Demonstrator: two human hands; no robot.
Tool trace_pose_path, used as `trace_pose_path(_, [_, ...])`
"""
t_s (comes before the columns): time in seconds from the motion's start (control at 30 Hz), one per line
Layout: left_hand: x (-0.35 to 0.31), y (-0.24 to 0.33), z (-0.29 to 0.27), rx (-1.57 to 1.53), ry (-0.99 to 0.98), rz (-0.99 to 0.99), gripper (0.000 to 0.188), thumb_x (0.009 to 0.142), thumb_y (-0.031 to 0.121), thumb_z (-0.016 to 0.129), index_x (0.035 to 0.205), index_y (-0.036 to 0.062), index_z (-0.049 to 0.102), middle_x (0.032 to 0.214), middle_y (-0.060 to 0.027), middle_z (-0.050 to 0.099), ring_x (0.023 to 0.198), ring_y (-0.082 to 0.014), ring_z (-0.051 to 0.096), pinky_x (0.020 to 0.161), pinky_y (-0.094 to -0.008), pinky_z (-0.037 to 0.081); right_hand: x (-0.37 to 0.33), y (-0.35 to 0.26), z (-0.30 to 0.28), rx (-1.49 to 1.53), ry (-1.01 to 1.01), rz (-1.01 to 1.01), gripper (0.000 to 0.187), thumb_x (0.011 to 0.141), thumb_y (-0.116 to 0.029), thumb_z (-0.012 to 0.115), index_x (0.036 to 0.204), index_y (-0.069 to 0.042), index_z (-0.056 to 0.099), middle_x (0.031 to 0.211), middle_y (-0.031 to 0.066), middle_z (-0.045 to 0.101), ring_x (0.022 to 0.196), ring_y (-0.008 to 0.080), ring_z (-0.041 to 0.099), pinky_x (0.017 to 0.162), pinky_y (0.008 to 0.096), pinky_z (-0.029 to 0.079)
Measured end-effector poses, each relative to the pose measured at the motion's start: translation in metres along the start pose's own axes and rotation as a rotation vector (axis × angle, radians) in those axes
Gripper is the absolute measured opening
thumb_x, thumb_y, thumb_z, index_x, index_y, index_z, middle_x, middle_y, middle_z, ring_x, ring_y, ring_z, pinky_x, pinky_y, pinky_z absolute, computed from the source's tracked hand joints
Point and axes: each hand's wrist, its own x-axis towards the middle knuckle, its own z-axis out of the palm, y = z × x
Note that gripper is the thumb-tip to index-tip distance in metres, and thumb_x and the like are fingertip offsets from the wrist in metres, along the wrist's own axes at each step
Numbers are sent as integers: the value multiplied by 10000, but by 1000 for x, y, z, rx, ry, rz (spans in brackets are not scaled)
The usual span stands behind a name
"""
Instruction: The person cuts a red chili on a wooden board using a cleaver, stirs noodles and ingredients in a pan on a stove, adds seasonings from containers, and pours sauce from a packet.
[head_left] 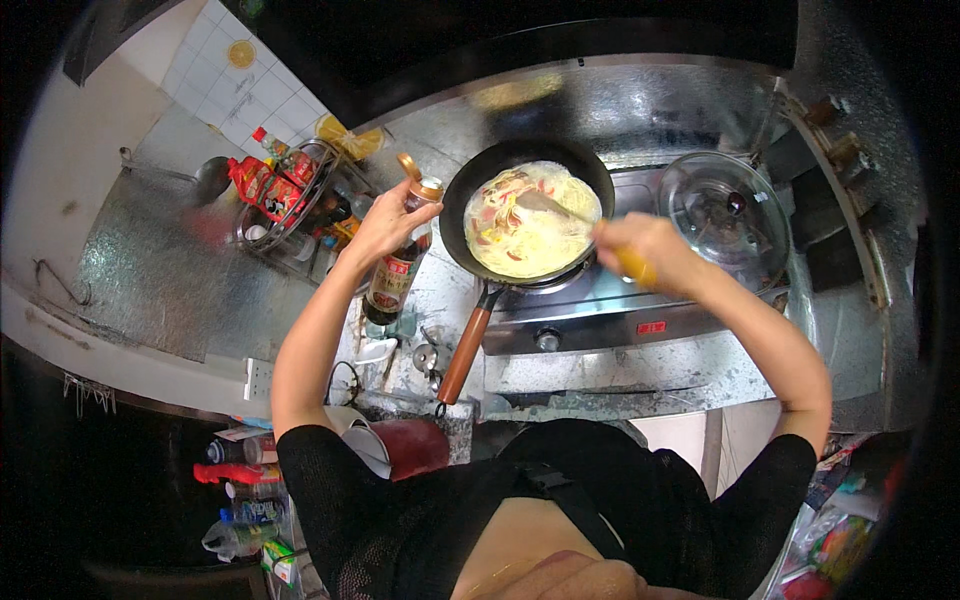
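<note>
My left hand (388,222) grips the neck of a dark sauce bottle (391,284) just left of the pan, its label red and cream. The bottle's gold flip cap (409,166) stands raised. A black frying pan (460,245) with a brown wooden handle (466,355) sits on the gas stove. Noodles (525,245) in pale yellow broth, with reddish pieces, fill the pan. My right hand (650,252), slightly blurred, is closed round the yellow handle of a spatula (545,204). The spatula's blade dips among the noodles near the middle of the pan.
Right of the pan, a round glass lid (725,220) with a dark knob lies on the stove (590,325). A rack (310,205) of bottles and packets stands at left, beside a ladle (208,180). Below the counter edge is a red pot (415,447).
</note>
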Motion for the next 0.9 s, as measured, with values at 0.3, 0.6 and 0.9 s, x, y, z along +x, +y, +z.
trace_pose_path(0.3, [16, -14, 15, 214, -45, 50, 342, 800, 255, 610, 1010, -2, 527, 877, -128, 625, 765, -176, 596, 713, -314, 463, -21, 76, 35, 1070, 623, 918, 207, 847, -235, 558, 819, -32, 590, 825, 49, 623, 532, 57, 511, 450, 185, 426])
trace_pose_path(0.6, [22, -4, 26, 235, -83, 15, 378, 794, 293, 612, 990, -17, 522, 862, -157, 619, 781, -227, 600, 717, -325, 450, -10, 8, -3, 314, 190, 279, 132, 829, -137, 564, 867, -16, 601, 794, 42, 632, 638, 98, 582, 540, 229, 465])
trace_pose_path(0.9, [38, -3, 34, 197, -146, -16, 362, 782, 279, 630, 994, 3, 530, 817, -134, 615, 731, -203, 591, 679, -318, 453, -5, 4, -41, 749, 605, 723, 262, 877, -272, 518, 806, -26, 574, 816, 47, 607, 475, 32, 469, 398, 160, 388])
